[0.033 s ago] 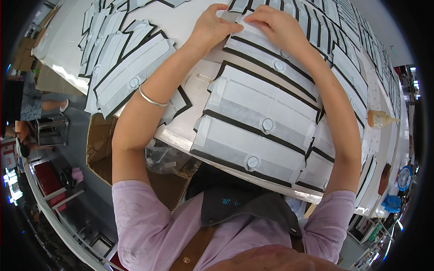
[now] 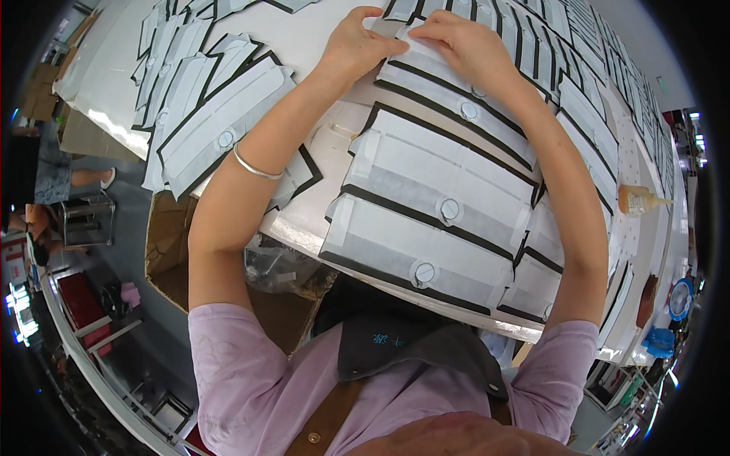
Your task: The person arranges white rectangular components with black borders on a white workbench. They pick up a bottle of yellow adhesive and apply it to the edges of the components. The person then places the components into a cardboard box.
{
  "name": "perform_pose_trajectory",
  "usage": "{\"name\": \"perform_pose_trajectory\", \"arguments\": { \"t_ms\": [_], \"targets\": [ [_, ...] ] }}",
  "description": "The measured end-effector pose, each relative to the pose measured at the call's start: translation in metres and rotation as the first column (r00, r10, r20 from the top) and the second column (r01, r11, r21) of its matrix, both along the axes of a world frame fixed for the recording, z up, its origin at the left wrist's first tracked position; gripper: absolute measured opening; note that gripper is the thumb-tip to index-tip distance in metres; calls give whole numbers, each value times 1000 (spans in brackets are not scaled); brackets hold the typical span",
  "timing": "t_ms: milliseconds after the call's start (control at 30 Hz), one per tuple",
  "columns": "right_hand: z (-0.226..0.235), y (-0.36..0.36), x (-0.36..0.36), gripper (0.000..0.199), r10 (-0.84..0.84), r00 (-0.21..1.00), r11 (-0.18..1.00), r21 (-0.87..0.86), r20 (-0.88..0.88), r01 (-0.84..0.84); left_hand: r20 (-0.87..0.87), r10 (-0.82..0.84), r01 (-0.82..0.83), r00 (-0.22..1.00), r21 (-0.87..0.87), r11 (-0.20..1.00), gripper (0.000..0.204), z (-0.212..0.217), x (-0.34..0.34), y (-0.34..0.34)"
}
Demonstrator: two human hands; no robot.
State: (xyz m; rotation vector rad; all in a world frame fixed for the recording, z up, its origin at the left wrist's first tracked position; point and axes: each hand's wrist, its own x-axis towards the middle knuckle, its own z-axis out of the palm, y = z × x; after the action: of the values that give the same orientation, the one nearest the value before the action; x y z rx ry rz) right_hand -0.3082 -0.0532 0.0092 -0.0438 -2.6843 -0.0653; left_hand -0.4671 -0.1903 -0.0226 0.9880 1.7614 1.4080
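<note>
Flat white panels with black borders, each with a grey translucent band, lie in rows before me; several bear a small round white disc (image 2: 449, 209). At the far end of the nearer rows, both hands work over the left end of one white panel (image 2: 437, 61). My left hand (image 2: 356, 47) has thumb and forefinger spread, the thumb tip at the panel's left edge. My right hand (image 2: 470, 49) presses its fingers together in a pinch on the panel's upper left end. Whatever small part lies between those fingertips is hidden.
Loose panels overlap in a pile (image 2: 220, 114) at the left of the white table (image 2: 334, 140). A bottle of amber liquid with a nozzle (image 2: 637, 201) is at the right. Below the table's left edge stands an open cardboard box (image 2: 169, 243) with clear plastic (image 2: 277, 266) beside it.
</note>
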Motion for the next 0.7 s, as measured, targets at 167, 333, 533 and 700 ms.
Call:
{"name": "perform_pose_trajectory", "arguments": {
  "t_ms": [167,333,533,700],
  "targets": [
    [3,-10,6,29,-116,980,993,-2,160,117,-44,14,-14,999,8,1000,79,-3,4,2],
    [39,-13,21,13,50,993,996,-68,-108,-57,-174,-36,14,984,-126,992,81,4,-5,6],
    [41,-54,93,19,8,992,978,-209,128,19,-8,-39,38,999,-98,994,87,36,2,-9],
    [39,-70,133,24,-1,982,975,-219,187,43,-48,-71,68,996,-50,996,90,20,-27,-14]
  ]
}}
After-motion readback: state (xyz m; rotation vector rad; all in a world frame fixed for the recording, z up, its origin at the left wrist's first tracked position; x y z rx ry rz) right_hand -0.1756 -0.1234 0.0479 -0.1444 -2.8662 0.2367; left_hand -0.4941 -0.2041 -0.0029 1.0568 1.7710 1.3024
